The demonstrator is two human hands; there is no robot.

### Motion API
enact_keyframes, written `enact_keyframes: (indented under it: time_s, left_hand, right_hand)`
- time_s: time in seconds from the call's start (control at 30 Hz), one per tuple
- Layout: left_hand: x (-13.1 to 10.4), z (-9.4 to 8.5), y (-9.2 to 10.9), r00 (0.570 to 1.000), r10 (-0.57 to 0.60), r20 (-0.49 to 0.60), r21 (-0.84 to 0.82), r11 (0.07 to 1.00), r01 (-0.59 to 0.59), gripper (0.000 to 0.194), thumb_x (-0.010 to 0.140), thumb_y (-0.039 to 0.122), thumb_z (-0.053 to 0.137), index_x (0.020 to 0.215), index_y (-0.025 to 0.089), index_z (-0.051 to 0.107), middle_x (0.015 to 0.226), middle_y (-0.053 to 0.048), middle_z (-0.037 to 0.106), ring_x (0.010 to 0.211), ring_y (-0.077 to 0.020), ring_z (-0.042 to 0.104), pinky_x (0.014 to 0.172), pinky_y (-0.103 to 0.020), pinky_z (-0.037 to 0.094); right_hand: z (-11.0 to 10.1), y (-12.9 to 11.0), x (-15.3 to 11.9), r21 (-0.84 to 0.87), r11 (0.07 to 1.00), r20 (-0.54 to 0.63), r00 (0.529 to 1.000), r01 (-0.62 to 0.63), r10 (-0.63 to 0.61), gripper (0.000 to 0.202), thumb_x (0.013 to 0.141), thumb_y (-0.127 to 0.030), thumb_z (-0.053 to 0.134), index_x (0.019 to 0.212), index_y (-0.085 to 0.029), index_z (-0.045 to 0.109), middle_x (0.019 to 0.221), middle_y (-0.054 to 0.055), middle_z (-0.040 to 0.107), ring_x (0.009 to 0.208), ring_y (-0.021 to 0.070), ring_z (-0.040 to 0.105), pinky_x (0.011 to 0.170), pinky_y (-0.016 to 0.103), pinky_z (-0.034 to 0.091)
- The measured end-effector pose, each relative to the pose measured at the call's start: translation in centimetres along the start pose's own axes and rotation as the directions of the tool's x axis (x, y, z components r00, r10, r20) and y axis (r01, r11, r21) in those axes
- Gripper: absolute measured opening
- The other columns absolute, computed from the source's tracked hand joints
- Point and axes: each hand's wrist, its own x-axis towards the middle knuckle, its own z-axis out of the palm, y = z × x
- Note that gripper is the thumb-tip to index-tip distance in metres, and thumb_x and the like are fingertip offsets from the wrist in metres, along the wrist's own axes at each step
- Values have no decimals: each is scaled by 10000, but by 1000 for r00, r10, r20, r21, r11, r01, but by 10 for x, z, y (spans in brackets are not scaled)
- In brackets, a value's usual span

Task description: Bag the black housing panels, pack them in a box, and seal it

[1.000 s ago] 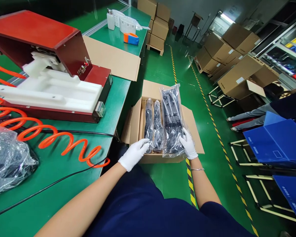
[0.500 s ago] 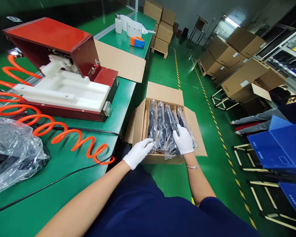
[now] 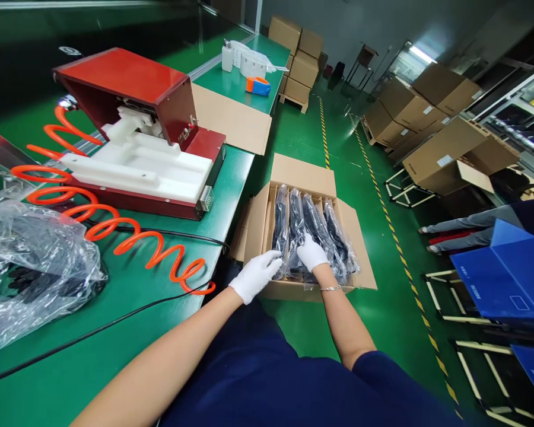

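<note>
OK, near end first: both forearms (image 3: 173,350) reach forward and down, angled in toward each other, hands gloved in white. Left hand (image 3: 256,277): palm down, fingers close together, slightly bent, tips at the near end of the leftmost bagged part (image 3: 280,222). Right hand (image 3: 312,255): fingers curled down, bracelet (image 3: 330,288) behind the glove, on the near half of the second bagged part (image 3: 296,210). Tips partly hidden, so can't tell if either one is pinching film or just pressing.

Both are working in an open carton (image 3: 289,290). Four bagged black parts visible inside, side by side, on edge. Third bagged part (image 3: 315,219) and fourth bagged part (image 3: 338,234) slant, near ends off to the right. Status, my read: parts are in, but not seated evenly; flaps (image 3: 303,172) open, nothing closed up. Can't see what's underneath.

Left of that, on the green surface (image 3: 71,367): clear plastic bag (image 3: 40,255) around something dark, orange coiled hose (image 3: 121,249), then a red machine (image 3: 129,74) with a white bed.

Further back: orange-and-blue tape dispenser (image 3: 258,86), stacked cartons (image 3: 305,68). Off right, another person's legs (image 3: 463,231) by a blue box (image 3: 507,273).
</note>
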Motion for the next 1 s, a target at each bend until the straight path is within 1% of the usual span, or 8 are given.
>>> enact_keyframes:
  time_s: [0.1,0.17,0.27,0.37,0.53,0.7,0.9,1.0]
  left_hand:
    - [0,0,0,1000,5,17,-1,1000,-5,421,938,419,419,1223,189,628,1207,-85,709,1136,-245,644,1038,-375,466]
    - [0,0,0,999,9,31,-7,1000,-9,428,939,433,416,1219,191,631,1176,-78,719,1134,-249,644,1034,-377,466]
    - [0,0,0,999,-1,39,-10,1000,1,427,941,442,411,1217,202,633,1147,-71,727,1129,-251,646,1021,-376,473]
    - [0,1,-2,999,12,37,-9,1000,-12,426,945,440,405,1215,203,633,1163,-76,722,1131,-251,648,1025,-375,470]
    - [0,3,-3,999,11,41,-4,1000,-11,433,947,439,398,1218,199,635,1197,-91,713,1160,-264,637,1044,-394,458]
    - [-1,3,-3,999,6,46,-11,1000,-6,445,947,446,394,1224,188,629,1227,-101,702,1175,-269,630,1051,-403,454]
    - [-2,3,-3,999,8,41,-12,1000,-8,434,944,439,394,1212,193,630,1232,-101,700,1182,-266,625,1063,-403,446]
    - [-2,4,-3,999,8,41,-14,1000,-7,439,944,452,391,1212,198,629,1226,-95,701,1184,-265,623,1068,-405,443]
  right_hand:
    - [-20,22,-15,75,997,-102,995,6,2,597,901,-264,406,1477,-112,363,1273,184,649,1160,294,638,991,397,478]
    - [-26,38,-23,220,972,-215,976,76,-28,610,898,-310,418,1475,-117,383,1371,164,592,1242,278,585,1064,399,447]
    - [-20,58,-28,484,827,-388,917,286,-90,636,879,-374,460,1462,-124,425,1417,134,561,1326,246,514,1138,395,399]
    - [-9,69,-29,589,697,-472,874,409,-114,658,874,-425,484,1462,-135,431,1429,128,551,1363,222,481,1178,382,356]
    - [1,72,-31,645,596,-512,850,477,-127,692,880,-465,492,1478,-129,403,1519,139,452,1403,223,439,1205,396,327]
    - [6,77,-31,634,567,-559,818,526,-135,666,887,-479,502,1479,-182,427,1505,109,477,1411,228,429,1202,441,334]
    - [10,78,-31,664,522,-562,818,536,-124,663,883,-475,528,1476,-194,436,1502,103,481,1407,232,437,1206,458,328]
    - [9,77,-32,659,535,-569,816,528,-103,658,872,-468,530,1465,-195,450,1478,103,509,1392,240,456,1204,479,328]
